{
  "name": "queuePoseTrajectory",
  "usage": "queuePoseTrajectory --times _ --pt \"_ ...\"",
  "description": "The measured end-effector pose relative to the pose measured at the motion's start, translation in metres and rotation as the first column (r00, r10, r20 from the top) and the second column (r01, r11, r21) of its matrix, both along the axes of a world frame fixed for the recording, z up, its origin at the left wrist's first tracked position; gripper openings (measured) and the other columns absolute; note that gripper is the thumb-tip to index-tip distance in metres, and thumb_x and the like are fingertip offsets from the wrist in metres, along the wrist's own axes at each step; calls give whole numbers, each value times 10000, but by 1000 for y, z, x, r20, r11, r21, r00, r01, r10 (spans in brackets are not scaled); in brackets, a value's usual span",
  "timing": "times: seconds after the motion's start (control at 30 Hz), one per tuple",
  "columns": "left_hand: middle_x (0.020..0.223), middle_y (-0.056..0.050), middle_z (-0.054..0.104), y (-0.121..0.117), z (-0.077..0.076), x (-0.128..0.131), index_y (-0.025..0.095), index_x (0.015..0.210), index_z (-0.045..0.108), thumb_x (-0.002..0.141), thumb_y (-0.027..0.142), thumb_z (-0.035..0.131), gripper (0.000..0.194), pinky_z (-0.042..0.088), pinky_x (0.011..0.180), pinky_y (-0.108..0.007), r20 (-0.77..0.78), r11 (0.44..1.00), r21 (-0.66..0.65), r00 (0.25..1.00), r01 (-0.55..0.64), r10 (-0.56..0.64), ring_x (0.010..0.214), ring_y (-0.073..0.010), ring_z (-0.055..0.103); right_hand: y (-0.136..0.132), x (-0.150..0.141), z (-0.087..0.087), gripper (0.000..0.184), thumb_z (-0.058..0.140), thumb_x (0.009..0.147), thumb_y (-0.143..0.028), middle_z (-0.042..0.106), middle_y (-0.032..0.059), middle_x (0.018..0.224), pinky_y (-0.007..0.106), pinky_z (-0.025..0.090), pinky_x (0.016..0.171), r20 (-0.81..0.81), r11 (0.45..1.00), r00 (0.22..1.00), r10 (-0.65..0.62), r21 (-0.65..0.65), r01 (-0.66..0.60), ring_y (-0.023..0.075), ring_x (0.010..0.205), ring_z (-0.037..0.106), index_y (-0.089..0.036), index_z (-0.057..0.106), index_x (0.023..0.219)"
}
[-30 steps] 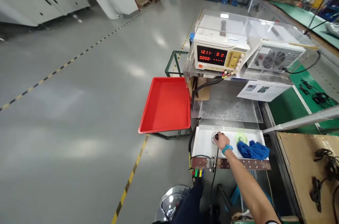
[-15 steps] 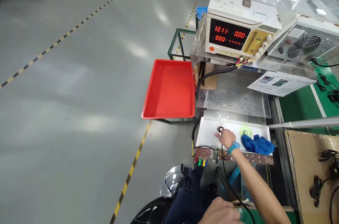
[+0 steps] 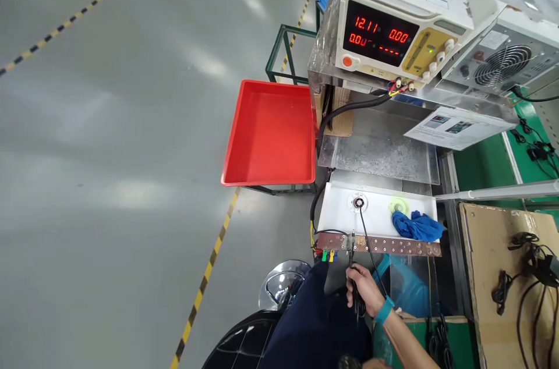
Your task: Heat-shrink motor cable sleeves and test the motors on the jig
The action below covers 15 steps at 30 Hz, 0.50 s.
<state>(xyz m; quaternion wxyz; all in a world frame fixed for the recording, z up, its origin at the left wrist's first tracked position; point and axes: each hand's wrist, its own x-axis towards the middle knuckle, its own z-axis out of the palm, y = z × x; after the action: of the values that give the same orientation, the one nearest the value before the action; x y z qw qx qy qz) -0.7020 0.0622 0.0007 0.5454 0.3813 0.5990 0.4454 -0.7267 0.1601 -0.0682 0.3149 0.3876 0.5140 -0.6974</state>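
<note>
My right hand [image 3: 363,292], with a blue wristband, is closed around a black cable [image 3: 367,241] just below a copper strip with holes [image 3: 393,246]. The cable runs up to a round fitting [image 3: 358,202] on a white tray [image 3: 334,223]. A green disc [image 3: 397,205] and a blue cloth [image 3: 417,225] lie on the same tray. Only a sliver of my left hand [image 3: 378,364] shows at the bottom edge, its fingers hidden.
A power supply [image 3: 384,37] with red digits reading 12.11 stands on a clear shelf above. A red tray [image 3: 271,133] sits on a green frame to the left. A chrome stool base [image 3: 279,290] is by my legs. Black cables lie on cardboard [image 3: 484,276] at right.
My right hand has left the round fitting on the white tray and drawn back below the copper strip, now gripping the black cable. The view has tilted downward.
</note>
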Motion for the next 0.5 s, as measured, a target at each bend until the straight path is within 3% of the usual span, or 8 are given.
queuePoseTrajectory --times 0.1,0.17,0.27,0.4,0.5 --pt "995 -60 712 -14 -14 -4 211 989 705 968 414 532 268 561 759 -324 33 998 -46 998 -45 46 881 -180 676 -11 11 -11 425 611 759 -623 479 -75 541 234 354 383 -24 992 999 28 120 -25 110 388 455 -220 479 773" --pt "812 -64 728 -26 -25 -15 183 816 720 1002 342 372 425 516 702 -297 24 976 -175 991 -129 135 749 -177 673 -15 16 -19 461 559 780 -662 443 -69 520 232 331 412 -68 968 994 85 240 -66 97 410 421 -211 488 714" --pt "699 -71 717 -38 -43 -41 184 667 673 958 307 346 455 455 697 -293 -119 837 -433 942 -334 314 701 -192 661 -16 19 -28 508 517 822 -683 439 -51 538 225 349 470 -135 916 983 128 395 -65 101 486 450 -206 468 656" --pt "911 -98 747 -36 -65 -65 182 901 660 934 252 335 333 450 802 -305 -253 629 -560 834 -539 490 877 -217 684 -10 20 -31 493 447 873 -706 424 -84 491 230 289 366 -52 933 980 191 319 -165 123 336 430 -223 483 780" --pt "1071 -137 728 -25 -79 -67 162 1067 619 946 325 332 351 469 888 -329 -176 576 -521 740 -630 650 1016 -242 677 -8 19 -32 491 439 882 -701 432 -85 476 223 296 345 -41 931 979 200 318 -177 132 316 441 -218 498 813"
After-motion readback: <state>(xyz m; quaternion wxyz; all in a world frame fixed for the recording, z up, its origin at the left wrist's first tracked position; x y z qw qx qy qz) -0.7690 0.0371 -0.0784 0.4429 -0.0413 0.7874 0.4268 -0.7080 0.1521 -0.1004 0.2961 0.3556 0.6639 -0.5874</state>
